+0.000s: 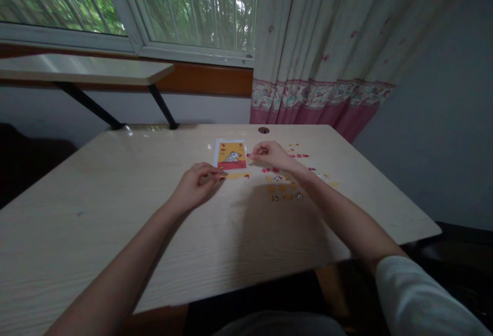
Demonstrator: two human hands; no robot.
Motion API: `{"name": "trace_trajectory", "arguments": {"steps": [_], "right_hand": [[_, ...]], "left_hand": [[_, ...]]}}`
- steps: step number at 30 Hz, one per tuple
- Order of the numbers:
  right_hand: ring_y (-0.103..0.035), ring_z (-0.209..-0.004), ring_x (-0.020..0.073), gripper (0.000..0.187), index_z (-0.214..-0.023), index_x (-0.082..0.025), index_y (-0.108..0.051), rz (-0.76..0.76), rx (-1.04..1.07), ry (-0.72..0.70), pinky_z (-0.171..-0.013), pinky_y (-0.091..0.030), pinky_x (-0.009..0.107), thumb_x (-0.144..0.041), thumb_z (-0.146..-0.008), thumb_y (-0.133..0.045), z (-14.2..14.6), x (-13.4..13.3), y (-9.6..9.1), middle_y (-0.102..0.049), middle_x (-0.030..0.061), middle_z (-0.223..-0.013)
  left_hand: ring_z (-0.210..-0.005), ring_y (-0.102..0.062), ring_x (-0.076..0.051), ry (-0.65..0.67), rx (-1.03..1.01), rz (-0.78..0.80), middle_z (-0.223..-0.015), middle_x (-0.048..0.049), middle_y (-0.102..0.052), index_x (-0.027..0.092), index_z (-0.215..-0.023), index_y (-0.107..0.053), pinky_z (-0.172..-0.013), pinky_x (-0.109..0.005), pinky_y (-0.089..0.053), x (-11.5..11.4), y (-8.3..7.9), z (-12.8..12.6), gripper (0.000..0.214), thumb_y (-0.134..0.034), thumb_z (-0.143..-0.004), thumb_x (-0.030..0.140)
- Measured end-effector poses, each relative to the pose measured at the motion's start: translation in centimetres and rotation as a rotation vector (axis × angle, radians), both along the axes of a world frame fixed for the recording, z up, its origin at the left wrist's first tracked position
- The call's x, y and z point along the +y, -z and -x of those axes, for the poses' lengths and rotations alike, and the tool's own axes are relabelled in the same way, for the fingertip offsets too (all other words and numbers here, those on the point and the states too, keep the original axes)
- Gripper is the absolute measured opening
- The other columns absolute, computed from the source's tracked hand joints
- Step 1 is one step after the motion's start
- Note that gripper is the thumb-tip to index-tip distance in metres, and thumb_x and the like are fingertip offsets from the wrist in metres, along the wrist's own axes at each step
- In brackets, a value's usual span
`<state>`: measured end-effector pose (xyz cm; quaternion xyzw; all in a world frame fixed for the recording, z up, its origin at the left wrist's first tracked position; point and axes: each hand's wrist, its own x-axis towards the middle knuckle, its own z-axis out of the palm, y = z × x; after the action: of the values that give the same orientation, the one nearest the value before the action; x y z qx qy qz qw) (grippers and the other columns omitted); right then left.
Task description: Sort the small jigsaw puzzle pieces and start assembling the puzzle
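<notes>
A picture card [233, 155] with a pale border shows a white cartoon animal on yellow and red. Just below it lies a short yellow strip of joined jigsaw puzzle pieces [236, 175]. My left hand [196, 184] has thumb and index finger closed at the strip's left end, on a small dark-marked puzzle piece [222, 177]. To the right of the card, my right hand [269, 153] is held with curled fingers pressed together; whatever they hold is too small to make out. Beneath and beside the right forearm lie several loose puzzle pieces [283, 188], yellow, red and white.
The pale wooden table [115, 212] has a round cable hole [264, 130] near its back edge. A raised shelf [88, 67] on black supports stands at the back left. Behind are a window [192, 7] and a floral curtain [308, 43].
</notes>
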<state>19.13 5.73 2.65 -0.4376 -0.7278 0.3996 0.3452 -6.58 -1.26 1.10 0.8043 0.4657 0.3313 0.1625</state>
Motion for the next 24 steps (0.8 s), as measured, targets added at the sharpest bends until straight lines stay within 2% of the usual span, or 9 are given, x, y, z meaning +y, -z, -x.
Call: {"name": "trace_trajectory", "arguments": {"steps": [3, 5, 9, 13, 15, 18, 21, 24], "right_hand": [[-0.053, -0.055, 0.0099, 0.021, -0.069, -0.019, -0.061, 0.148, 0.184, -0.044, -0.052, -0.041, 0.023, -0.036, -0.064, -0.073, 4.3, -2.6, 1.9, -0.060, -0.0014, -0.060], [-0.055, -0.057, 0.0104, 0.020, -0.068, -0.020, -0.061, 0.201, 0.251, -0.003, -0.054, -0.042, 0.023, -0.035, -0.063, -0.073, 6.1, -3.4, 2.7, -0.059, -0.0020, -0.060], [-0.056, -0.059, 0.0114, 0.023, -0.068, -0.021, -0.062, 0.242, 0.337, 0.084, -0.056, -0.044, 0.025, -0.038, -0.060, -0.075, 7.5, -3.9, 3.8, -0.061, -0.0017, -0.062], [-0.059, -0.062, 0.0116, 0.026, -0.071, -0.020, -0.063, 0.213, 0.406, 0.070, -0.060, -0.046, 0.025, -0.041, -0.060, -0.074, 7.7, -4.5, 4.3, -0.065, -0.0006, -0.066], [-0.061, -0.065, 0.0119, 0.026, -0.074, -0.019, -0.063, 0.172, 0.408, 0.074, -0.063, -0.047, 0.026, -0.041, -0.064, -0.071, 7.7, -5.1, 4.4, -0.066, 0.0001, -0.069], [-0.060, -0.065, 0.0116, 0.020, -0.080, -0.019, -0.064, 0.052, 0.364, 0.166, -0.063, -0.047, 0.026, -0.037, -0.073, -0.063, 7.5, -5.9, 4.4, -0.066, 0.0007, -0.071], [-0.058, -0.067, 0.0119, 0.013, -0.084, -0.021, -0.065, -0.180, 0.239, 0.251, -0.066, -0.048, 0.027, -0.030, -0.078, -0.060, 7.2, -6.6, 4.2, -0.066, 0.0016, -0.076], [-0.058, -0.071, 0.0129, 0.011, -0.086, -0.021, -0.066, -0.395, 0.111, 0.252, -0.069, -0.048, 0.028, -0.027, -0.080, -0.059, 7.1, -7.0, 4.0, -0.066, 0.0028, -0.081]], "left_hand": [[-0.074, -0.056, -0.018, -0.045, -0.145, 0.103, -0.083, -0.0068, -0.068, 0.017, -0.087, -0.070, -0.066, -0.030, -0.044, -0.3, -0.2, -0.6, 0.028, -0.055, -0.080, 0.039], [-0.069, -0.055, -0.017, -0.066, -0.213, 0.143, -0.079, -0.0061, -0.068, 0.016, -0.082, -0.069, -0.062, -0.029, -0.042, -0.3, -0.1, -0.7, 0.029, -0.057, -0.077, 0.042], [-0.059, -0.050, -0.014, -0.135, -0.276, 0.197, -0.071, -0.0045, -0.066, 0.014, -0.075, -0.067, -0.056, -0.026, -0.038, -0.3, 0.0, -0.8, 0.028, -0.060, -0.073, 0.041], [-0.057, -0.050, -0.013, -0.155, -0.378, 0.255, -0.066, -0.0033, -0.064, 0.014, -0.071, -0.066, -0.055, -0.025, -0.037, -0.3, 0.0, -1.0, 0.027, -0.063, -0.068, 0.040], [-0.058, -0.052, -0.014, -0.151, -0.458, 0.293, -0.065, -0.0031, -0.064, 0.014, -0.068, -0.065, -0.056, -0.025, -0.038, -0.3, 0.2, -1.1, 0.025, -0.065, -0.066, 0.039], [-0.055, -0.051, -0.013, -0.169, -0.564, 0.337, -0.063, -0.0022, -0.063, 0.014, -0.066, -0.065, -0.054, -0.024, -0.037, -0.1, 0.5, -1.0, 0.024, -0.065, -0.063, 0.038], [-0.054, -0.051, -0.012, -0.176, -0.612, 0.351, -0.061, -0.0016, -0.062, 0.014, -0.066, -0.066, -0.054, -0.024, -0.037, 0.0, 0.6, -0.9, 0.023, -0.066, -0.063, 0.036], [-0.055, -0.052, -0.013, -0.174, -0.623, 0.363, -0.061, -0.0017, -0.063, 0.014, -0.064, -0.065, -0.056, -0.025, -0.039, -0.1, 0.4, -1.0, 0.020, -0.067, -0.062, 0.033]]}}
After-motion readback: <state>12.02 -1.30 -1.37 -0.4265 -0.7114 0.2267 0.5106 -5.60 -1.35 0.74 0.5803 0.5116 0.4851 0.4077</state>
